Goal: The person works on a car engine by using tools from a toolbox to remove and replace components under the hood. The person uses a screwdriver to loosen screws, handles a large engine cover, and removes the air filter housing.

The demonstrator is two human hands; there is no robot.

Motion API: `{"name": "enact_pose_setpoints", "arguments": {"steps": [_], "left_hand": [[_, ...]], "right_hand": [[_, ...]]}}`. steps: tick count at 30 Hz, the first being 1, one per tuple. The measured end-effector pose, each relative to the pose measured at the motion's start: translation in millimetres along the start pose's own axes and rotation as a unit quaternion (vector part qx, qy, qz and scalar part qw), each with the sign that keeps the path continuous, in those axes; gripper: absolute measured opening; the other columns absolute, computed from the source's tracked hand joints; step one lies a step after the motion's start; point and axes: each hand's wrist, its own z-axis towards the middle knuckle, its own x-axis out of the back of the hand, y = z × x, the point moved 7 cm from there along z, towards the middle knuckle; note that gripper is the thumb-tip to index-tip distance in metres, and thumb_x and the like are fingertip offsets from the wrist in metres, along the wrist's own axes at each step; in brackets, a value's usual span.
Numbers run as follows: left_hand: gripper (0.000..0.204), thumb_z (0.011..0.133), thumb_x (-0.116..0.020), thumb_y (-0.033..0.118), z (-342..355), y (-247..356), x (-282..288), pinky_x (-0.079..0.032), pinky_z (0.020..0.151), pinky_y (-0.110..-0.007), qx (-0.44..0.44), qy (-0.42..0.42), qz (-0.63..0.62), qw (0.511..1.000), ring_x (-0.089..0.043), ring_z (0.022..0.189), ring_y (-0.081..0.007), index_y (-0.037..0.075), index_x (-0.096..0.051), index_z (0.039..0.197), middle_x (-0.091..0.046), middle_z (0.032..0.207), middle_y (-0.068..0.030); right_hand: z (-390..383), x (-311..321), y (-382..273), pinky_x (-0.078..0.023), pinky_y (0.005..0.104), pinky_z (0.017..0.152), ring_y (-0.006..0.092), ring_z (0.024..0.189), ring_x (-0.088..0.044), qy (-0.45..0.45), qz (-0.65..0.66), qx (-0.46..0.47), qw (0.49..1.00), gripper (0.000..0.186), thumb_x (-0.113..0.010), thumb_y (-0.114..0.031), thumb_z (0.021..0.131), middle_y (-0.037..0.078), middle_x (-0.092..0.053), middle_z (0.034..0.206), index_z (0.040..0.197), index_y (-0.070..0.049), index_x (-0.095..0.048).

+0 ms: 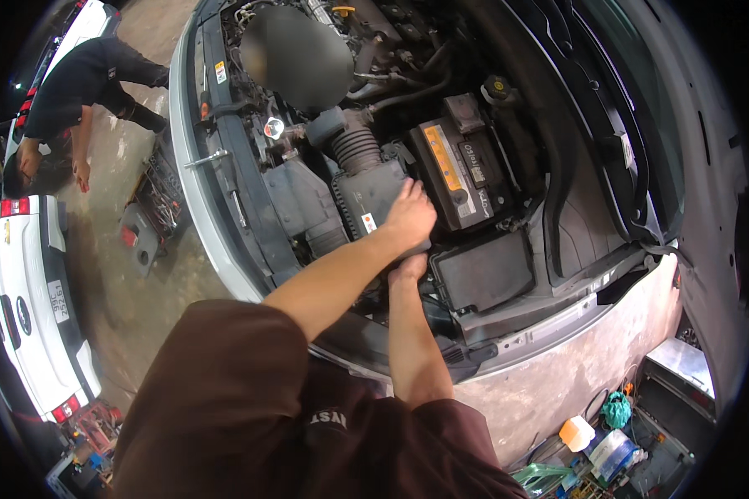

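- Nearest us, the right hand (408,268) is low at the near end of a dark air filter box (381,193), just below the left hand; its fingers are hidden, so we cannot tell whether its grip is clamped or merely resting.
- Our left hand (413,218) lies over the box's right edge near that same end, touching it with fingers bent forward; how firmly this grip closes we cannot tell.
- The box lies ahead and to the left of both grips, with its long axis running away from us and leaning left at the far end; the left hand reaches farther along it. We see it covered, so its contents are hidden.
- Right of the hands, we have a lidded black box (484,273), its inside out of sight.
- Beyond that stands the battery (453,170), just beside the filter box.
- At the filter box's far end, we see a ribbed hose (357,148) joining it.
- Farther right and back is a capped reservoir (499,89); its level does not show.
- Out on the floor to our left, a tool case (145,254) lies beside loose-looking metal tools (168,202).
- Past it, a co-worker (79,91) bends beside a white pickup (37,308).
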Motion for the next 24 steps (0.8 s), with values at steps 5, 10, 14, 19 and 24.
{"name": "enact_pose_setpoints", "arguments": {"steps": [5, 10, 14, 19, 24], "left_hand": [[0.041, 0.098, -0.065, 0.021, -81, -38, 79, -0.038, 0.121, -0.053, 0.011, 0.206, -0.244, 0.948, -0.046, 0.146, -0.0366, 0.000, -0.064, 0.133, -0.057, 0.147, -0.0193], [0.030, 0.095, -0.062, 0.003, -164, -120, 96, -0.050, 0.109, -0.046, 0.125, 0.238, -0.335, 0.903, -0.061, 0.125, -0.0378, -0.001, -0.065, 0.125, -0.064, 0.131, -0.0189], [0.026, 0.098, -0.060, 0.005, -159, -148, 86, -0.055, 0.096, -0.043, 0.191, 0.248, -0.432, 0.846, -0.069, 0.107, -0.0345, -0.003, -0.066, 0.123, -0.070, 0.116, -0.0164], [0.048, 0.097, -0.074, 0.027, -82, -186, -4, -0.055, 0.097, -0.040, 0.393, 0.093, -0.754, 0.517, -0.070, 0.114, -0.0258, -0.007, -0.063, 0.129, -0.070, 0.124, -0.0177], [0.074, 0.086, -0.085, 0.045, 1, -187, -53, -0.055, 0.099, -0.041, 0.479, 0.014, -0.692, 0.540, -0.070, 0.117, -0.0257, -0.010, -0.063, 0.132, -0.070, 0.128, -0.0213]], "right_hand": [[-2, 29, -39, -0.046, 0.0483, 0.115, 0.0322, 0.138, -0.057, -0.031, 0.090, 0.051, 0.994, 0.056, -0.037, -0.038, 0.109, 0.014, -0.059, 0.151, 0.147, -0.003, -0.058], [-60, 16, -39, -0.036, 0.0476, 0.120, 0.0302, 0.142, -0.049, 0.039, 0.012, 0.086, 0.995, 0.057, -0.037, -0.040, 0.108, 0.013, -0.056, 0.152, 0.149, -0.005, -0.053], [-88, -15, -88, -0.031, 0.0511, 0.123, 0.0295, 0.145, -0.046, -0.063, -0.080, 0.178, 0.979, 0.065, -0.044, -0.049, 0.105, 0.013, -0.049, 0.157, 0.149, -0.001, -0.050], [-114, -48, -106, -0.024, 0.0514, 0.129, 0.0311, 0.152, -0.039, -0.152, 0.091, -0.001, 0.984, 0.075, -0.044, -0.059, 0.107, 0.012, -0.042, 0.165, 0.159, -0.005, -0.040], [-97, -57, -114, -0.023, 0.0519, 0.129, 0.0317, 0.155, -0.033, -0.166, -0.020, -0.003, 0.986, 0.084, -0.050, -0.069, 0.103, 0.008, -0.038, 0.169, 0.163, -0.013, -0.037]]}}
